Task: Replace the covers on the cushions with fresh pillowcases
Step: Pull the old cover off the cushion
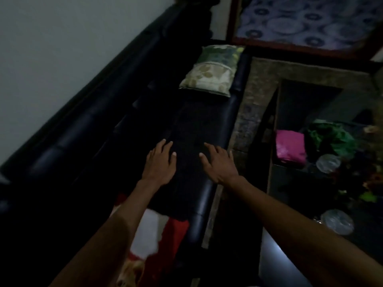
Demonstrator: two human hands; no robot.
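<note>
A cushion in a green and cream leaf-print cover lies on the far end of the black sofa seat. A dark cloth, hard to tell from the seat in the dim light, lies spread in front of me. My left hand and my right hand lie flat on it side by side, fingers straight and spread, holding nothing. Red and white fabric lies bunched on the seat under my left forearm.
The sofa's black backrest runs along a pale wall on the left. To the right stands a dark low table with a pink bundle, green cloth and clear plastic bags. A patterned rug covers the floor between.
</note>
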